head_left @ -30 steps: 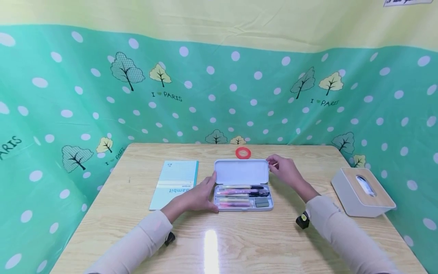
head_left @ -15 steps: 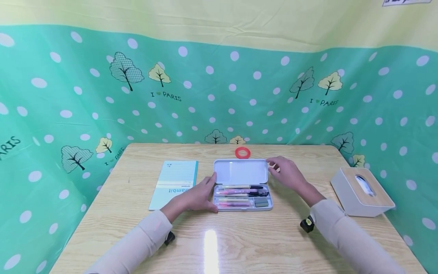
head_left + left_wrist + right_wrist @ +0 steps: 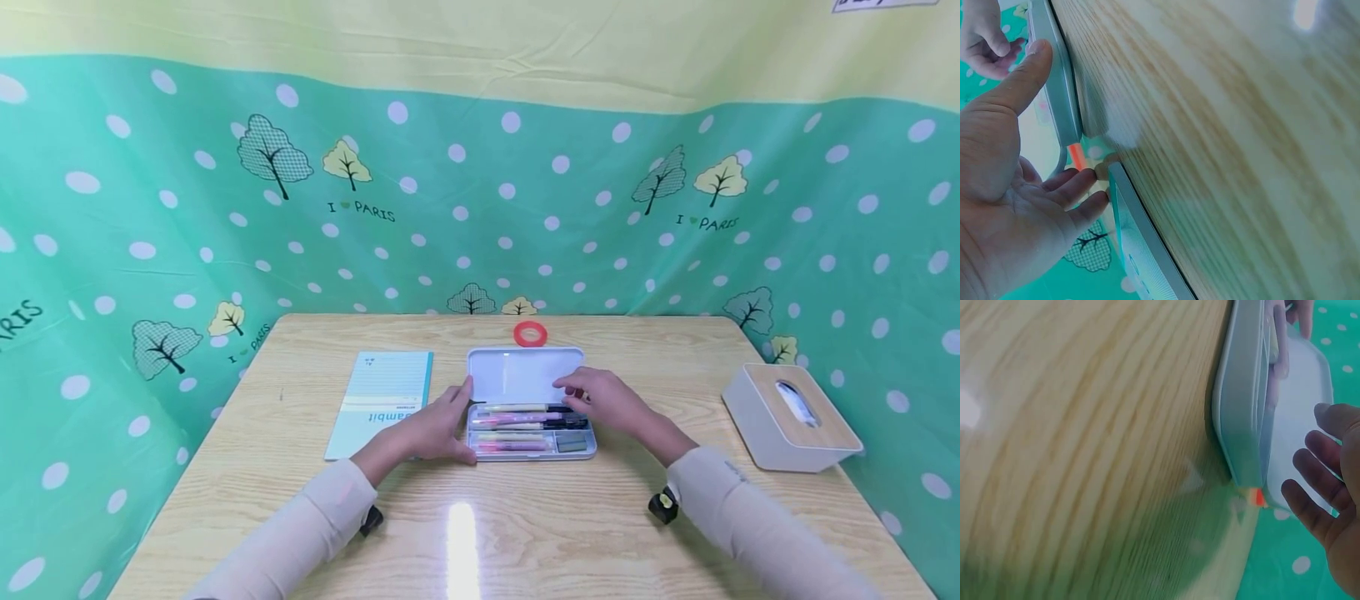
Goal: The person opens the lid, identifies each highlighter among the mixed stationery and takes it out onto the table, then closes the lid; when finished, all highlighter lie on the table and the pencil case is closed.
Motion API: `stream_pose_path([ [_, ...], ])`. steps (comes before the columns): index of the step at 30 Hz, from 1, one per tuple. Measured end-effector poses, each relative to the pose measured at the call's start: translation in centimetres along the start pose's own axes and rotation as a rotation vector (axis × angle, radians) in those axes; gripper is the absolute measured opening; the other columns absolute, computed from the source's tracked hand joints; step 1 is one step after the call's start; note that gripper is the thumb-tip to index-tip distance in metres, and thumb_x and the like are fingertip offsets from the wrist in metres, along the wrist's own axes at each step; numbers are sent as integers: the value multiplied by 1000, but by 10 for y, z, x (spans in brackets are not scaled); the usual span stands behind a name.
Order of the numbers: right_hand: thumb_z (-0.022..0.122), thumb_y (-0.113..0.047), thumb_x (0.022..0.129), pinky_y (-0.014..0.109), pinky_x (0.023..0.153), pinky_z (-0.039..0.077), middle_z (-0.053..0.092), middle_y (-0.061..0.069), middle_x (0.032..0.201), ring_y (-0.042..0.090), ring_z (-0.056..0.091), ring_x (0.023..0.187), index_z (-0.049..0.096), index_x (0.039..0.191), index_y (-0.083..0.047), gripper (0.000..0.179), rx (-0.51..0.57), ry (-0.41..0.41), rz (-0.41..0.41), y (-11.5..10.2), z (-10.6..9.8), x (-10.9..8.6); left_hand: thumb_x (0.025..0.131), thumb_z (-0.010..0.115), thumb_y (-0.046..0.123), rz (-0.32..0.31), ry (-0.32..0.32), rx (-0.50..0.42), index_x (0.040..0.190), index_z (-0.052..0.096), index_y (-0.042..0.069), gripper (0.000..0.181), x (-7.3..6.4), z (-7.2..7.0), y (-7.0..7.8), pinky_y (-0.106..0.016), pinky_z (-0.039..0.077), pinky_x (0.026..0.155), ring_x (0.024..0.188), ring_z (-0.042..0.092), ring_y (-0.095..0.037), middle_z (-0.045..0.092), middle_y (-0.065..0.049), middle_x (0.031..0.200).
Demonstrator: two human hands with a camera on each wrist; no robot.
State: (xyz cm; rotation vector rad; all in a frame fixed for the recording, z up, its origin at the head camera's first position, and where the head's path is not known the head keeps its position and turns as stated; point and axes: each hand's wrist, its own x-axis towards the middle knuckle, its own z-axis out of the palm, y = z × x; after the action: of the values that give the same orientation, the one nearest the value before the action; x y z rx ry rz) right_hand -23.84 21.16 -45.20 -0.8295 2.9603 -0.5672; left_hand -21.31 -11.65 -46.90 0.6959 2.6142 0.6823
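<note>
An opened pale pencil case lies on the table, its lid tipped back. Several pens and a grey eraser-like block sit in its compartments. My left hand spans the case's left end: the straight thumb rests at the front corner, the index fingertip by the lid's side. In the left wrist view the other fingers are loose. Over the case's right part hovers my right hand, fingertips above the pens. The right wrist view shows its fingers apart, holding nothing.
A light-blue notebook lies left of the case, close to my left hand. Behind the lid is a red tape ring. A tissue box stands at the table's right side. A patterned curtain hangs behind.
My right hand has left the lid's upper right corner and come left and nearer, over the pens. The left hand and the case stay where they were.
</note>
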Motion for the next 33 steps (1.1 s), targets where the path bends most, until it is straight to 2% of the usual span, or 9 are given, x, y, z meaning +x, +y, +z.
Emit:
stream_pose_path([
  [7,71,-24,97,27,78,58,72,-5,102,5,60,86,76,123,-18,27,-24,-20,-112,-11,8,3,77,87,49,8,3,1,163,-7,5,135,0,0,0,-46,31,125,153,30,-38,20,-23,167],
  [14,72,-27,96,30,83,60,72,-4,104,6,62,90,76,124,-19,29,-54,-54,-187,-16,16,6,77,87,48,8,5,-12,163,-6,5,134,-1,-1,1,-47,31,126,153,29,-38,20,-22,167],
  [24,71,-28,97,25,74,55,70,-6,99,3,57,83,77,122,-20,27,-96,-39,-233,-19,20,5,78,86,49,1,-1,-7,164,-6,7,133,1,1,0,-46,31,126,154,28,-37,21,-21,167],
  [33,71,-30,96,21,72,51,68,-7,96,4,52,80,77,122,-22,27,-131,-73,-214,-23,23,6,77,86,51,1,2,-3,164,-7,7,135,0,1,-1,-46,30,126,154,27,-37,18,-21,168],
])
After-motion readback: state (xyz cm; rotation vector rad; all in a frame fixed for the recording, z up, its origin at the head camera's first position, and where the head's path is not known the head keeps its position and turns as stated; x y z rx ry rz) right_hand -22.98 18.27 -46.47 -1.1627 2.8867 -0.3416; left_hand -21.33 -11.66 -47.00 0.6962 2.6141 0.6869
